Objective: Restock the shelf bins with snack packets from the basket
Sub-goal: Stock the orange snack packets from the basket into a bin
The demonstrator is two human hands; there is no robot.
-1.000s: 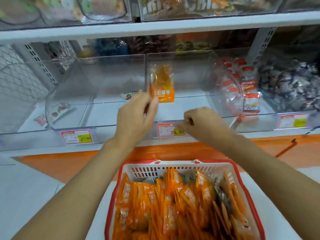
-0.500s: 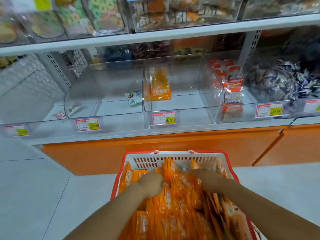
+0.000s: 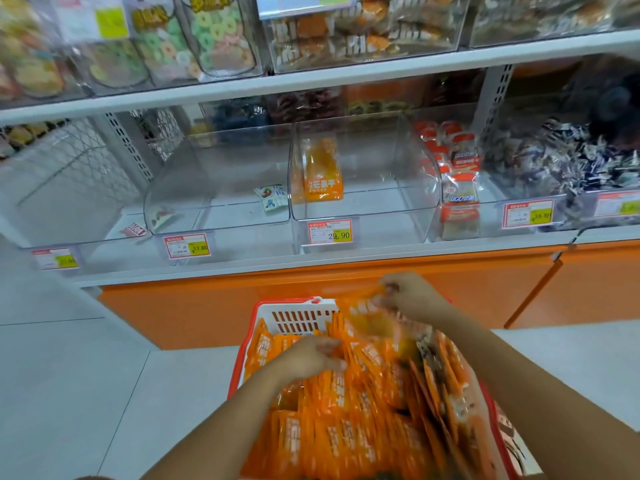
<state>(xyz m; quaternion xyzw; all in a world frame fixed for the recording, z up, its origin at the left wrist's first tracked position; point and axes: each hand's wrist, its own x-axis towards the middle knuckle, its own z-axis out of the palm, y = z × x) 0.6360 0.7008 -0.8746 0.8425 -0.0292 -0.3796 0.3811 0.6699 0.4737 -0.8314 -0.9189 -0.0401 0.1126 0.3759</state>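
Note:
A red and white basket [image 3: 298, 315] in front of me is packed with orange snack packets [image 3: 346, 427]. My right hand [image 3: 412, 297] grips a bunch of orange packets [image 3: 367, 313], lifted above the basket's far rim. My left hand [image 3: 311, 355] sits down among the packets at the basket's left side, its fingers curled into them; the grip is blurred. On the lower shelf stands a clear bin [image 3: 363, 188] with a single orange packet [image 3: 322, 174] leaning at its back left and a 29.90 price tag [image 3: 330, 232] on its front.
Left of that bin is a clear bin [image 3: 214, 192] holding a small green and white packet [image 3: 273, 197]. Bins at the right hold red-topped packets [image 3: 457, 174] and dark wrapped sweets [image 3: 561, 164]. An upper shelf [image 3: 311, 81] overhangs. An orange base panel [image 3: 207, 306] runs below.
Both hands came back from the shelf and went down into the basket. Since then my right hand has risen with a bunch of orange packets; my left hand stays among the packets.

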